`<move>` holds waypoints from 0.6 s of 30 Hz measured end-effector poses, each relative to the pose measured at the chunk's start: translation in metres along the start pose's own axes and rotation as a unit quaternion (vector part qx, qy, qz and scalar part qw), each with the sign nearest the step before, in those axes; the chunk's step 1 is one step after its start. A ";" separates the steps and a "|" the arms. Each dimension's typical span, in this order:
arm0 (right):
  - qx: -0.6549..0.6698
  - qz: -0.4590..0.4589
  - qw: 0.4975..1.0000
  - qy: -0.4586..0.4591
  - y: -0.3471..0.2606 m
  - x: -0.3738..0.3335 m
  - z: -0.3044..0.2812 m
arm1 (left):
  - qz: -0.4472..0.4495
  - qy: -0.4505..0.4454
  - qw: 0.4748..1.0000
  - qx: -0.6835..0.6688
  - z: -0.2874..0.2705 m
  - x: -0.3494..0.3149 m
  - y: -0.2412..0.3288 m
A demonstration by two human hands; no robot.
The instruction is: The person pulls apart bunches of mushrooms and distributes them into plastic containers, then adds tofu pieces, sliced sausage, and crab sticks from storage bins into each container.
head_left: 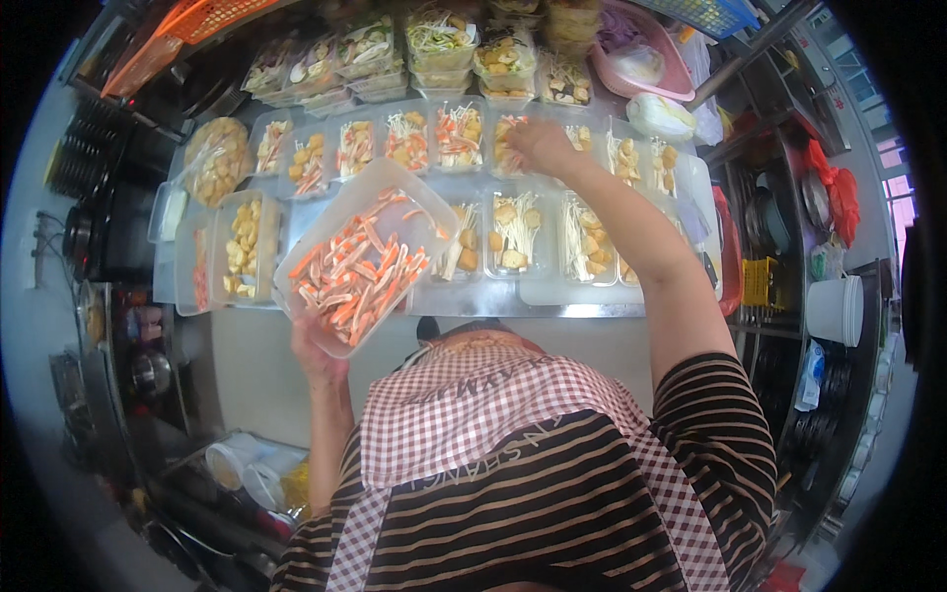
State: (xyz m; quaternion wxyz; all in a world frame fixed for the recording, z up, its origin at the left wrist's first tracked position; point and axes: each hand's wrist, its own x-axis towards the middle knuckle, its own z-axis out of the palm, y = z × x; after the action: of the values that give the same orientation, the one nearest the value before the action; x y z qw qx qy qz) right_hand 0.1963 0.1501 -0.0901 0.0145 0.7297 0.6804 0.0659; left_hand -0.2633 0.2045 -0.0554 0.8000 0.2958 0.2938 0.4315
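My left hand [321, 353] grips the near end of a clear plastic tub [373, 182], tilted above the counter's front edge. Orange-and-white crab stick strips [360, 279] fill its lower part. Over the back row, my right hand [540, 148] reaches down with bunched fingers to a small clear container [503, 163] holding crab strips; whatever is between the fingertips is hidden. Containers left of it, such as one with enoki mushrooms [459, 136], also have crab strips on top. In the front row, a container [515, 232] shows enoki and golden tofu puffs without crab strips.
At the left stand a tub of yellow pieces [243, 247] and a bulging bag of tofu puffs [217, 158]. Stacked filled containers [441, 49] line the back, near a pink basket [671, 74]. Shelves flank both sides; a white bucket [835, 309] is at right.
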 end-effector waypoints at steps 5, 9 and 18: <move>0.114 0.056 0.990 -0.066 0.016 0.018 -0.002 | 0.004 0.011 1.000 0.024 0.012 -0.003 0.002; 0.314 0.176 0.933 0.014 0.014 0.014 -0.040 | 0.052 0.052 0.997 -0.008 0.003 -0.005 0.004; 0.689 0.270 0.670 0.066 0.035 0.009 -0.004 | 0.169 0.144 0.974 -0.038 -0.042 0.011 0.038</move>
State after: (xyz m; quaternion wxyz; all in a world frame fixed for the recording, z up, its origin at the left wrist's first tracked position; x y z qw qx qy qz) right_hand 0.2315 0.1562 -0.0816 -0.5556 0.6778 0.3050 -0.3725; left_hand -0.3079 0.2403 -0.0576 0.6753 0.2455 0.3352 0.6094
